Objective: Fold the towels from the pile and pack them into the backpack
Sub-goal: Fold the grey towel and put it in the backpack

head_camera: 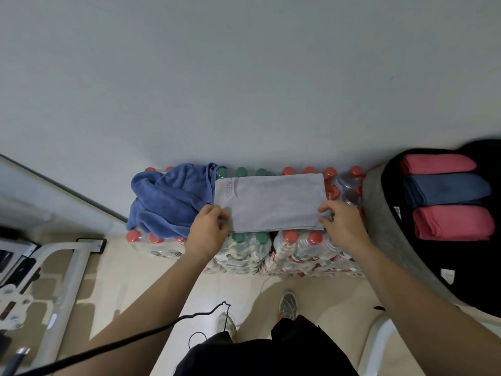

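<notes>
- Standing open at your far right, the backpack (379, 218) is holding three folded towels side by side: the far pink towel (439, 164), the packed blue towel (447, 189) and the near pink towel (452, 222). By my reading, room is getting tight, so you are needing a compact fold.
- The bottle packs (244, 253) are serving as your worktop, and their caps are making a bumpy surface. Be smoothing the cloth flat as you are folding, or the layers will likely be shifting.
- The grey towel (271, 202) is lying across the caps as a long band, between the loose pile and the backpack, with printed lettering at its left end.
- The crumpled blue towel (168, 202) is waiting unfolded just to the left, touching the grey towel's left end.
- Your left hand (208, 223) is pinching the near left corner of the grey towel, and your right hand (341, 221) is pinching the near right corner.
- Your fingers (324, 210) are closing on the cloth on both sides. For the next fold, try lifting both corners together, matching edge to edge, and pressing the crease before you are letting go.
</notes>
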A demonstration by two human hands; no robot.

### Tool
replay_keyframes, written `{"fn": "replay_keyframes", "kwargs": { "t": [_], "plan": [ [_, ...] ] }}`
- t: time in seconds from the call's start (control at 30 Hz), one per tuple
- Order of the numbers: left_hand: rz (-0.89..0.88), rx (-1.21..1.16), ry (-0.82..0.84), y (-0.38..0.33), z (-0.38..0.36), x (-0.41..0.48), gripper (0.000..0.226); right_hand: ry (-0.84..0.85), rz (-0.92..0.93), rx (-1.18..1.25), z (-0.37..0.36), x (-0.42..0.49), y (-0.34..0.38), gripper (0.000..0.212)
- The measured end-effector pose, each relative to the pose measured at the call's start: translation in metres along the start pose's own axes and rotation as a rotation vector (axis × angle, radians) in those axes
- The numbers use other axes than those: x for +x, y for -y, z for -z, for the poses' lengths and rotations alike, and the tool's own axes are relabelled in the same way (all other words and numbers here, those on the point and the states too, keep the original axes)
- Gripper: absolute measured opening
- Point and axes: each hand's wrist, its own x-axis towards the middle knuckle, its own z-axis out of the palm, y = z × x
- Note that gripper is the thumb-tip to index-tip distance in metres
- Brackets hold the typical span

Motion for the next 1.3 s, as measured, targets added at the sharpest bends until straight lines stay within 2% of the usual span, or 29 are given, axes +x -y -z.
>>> {"fn": "replay_keyframes", "kwargs": {
  "t": [0.07,0.13,0.2,0.33,0.43,0.6,0.73,0.83,0.97,1.1,1.3],
  "plan": [
    [-0.067,0.201,0.003,0.0,0.0,0.001,0.009,-0.014,0.102,-0.226,-0.001,0.0,0.001,0.014],
    [-0.128,0.384,-0.017,-0.008,0.003,0.011,0.015,-0.116,0.203,-0.413,-0.003,0.004,0.008,0.014],
    [-0.189,0.413,-0.013,-0.023,0.003,0.028,0.025,-0.165,0.307,-0.442,-0.009,0.014,0.025,0.022],
    [-0.291,0.384,0.15,-0.051,-0.025,0.056,0.053,0.109,0.391,-0.538,-0.034,0.043,0.049,0.062],
    [-0.225,0.437,0.268,-0.044,-0.052,0.061,0.065,0.229,0.398,-0.668,-0.047,0.054,0.034,0.077],
    [-0.187,0.406,0.221,-0.033,-0.062,0.061,0.068,0.214,0.345,-0.645,-0.048,0.06,0.009,0.081],
    [-0.145,0.233,0.15,-0.029,-0.053,0.065,0.057,0.244,0.338,-0.654,-0.049,0.06,0.012,0.081],
    [-0.154,0.276,0.044,-0.021,-0.035,0.07,0.048,0.217,0.414,-0.669,-0.044,0.064,0.022,0.082],
    [0.007,0.372,0.065,-0.018,-0.013,0.076,0.037,0.264,0.594,-0.685,-0.047,0.071,0.031,0.082],
    [0.255,0.276,0.092,-0.014,-0.007,0.071,0.047,0.27,0.594,-0.712,-0.054,0.07,0.017,0.088],
    [0.446,0.213,0.084,-0.021,-0.011,0.059,0.054,0.249,0.604,-0.692,-0.056,0.07,0.018,0.087]
  ]
}}
